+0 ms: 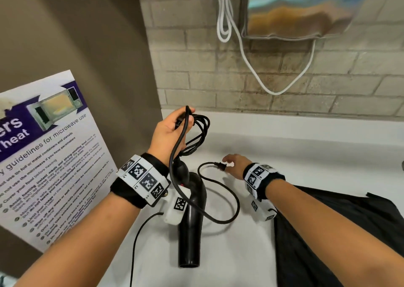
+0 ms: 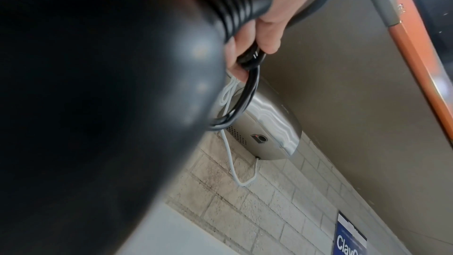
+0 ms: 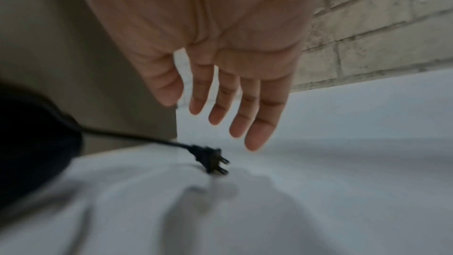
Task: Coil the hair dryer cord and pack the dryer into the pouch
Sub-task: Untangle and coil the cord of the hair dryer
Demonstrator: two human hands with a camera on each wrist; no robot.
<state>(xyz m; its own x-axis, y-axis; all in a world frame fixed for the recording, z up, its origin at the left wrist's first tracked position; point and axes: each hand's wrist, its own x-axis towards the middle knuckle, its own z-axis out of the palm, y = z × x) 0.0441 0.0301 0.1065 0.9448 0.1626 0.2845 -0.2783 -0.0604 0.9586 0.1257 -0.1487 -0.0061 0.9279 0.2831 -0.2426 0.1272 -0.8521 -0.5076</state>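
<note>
You're mid-coil: your left hand (image 1: 169,131) clamps the cord loops (image 1: 197,131), your right hand (image 1: 237,163) hovers spread over the plug (image 1: 220,166)—pinch it next.

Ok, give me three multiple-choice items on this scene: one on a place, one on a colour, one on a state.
1. Where is the plug?
A. on the white counter
B. in a wall socket
C. inside the pouch

2. What colour is the hair dryer?
A. white
B. black
C. red

3. What is the left hand doing?
A. resting flat
B. holding coils of cord
C. pressing a button

Answers: 1 A, the plug lies on the counter by the right hand. 2 B, its body is black. 3 B, its fingers curl round loops of the cord.
</note>
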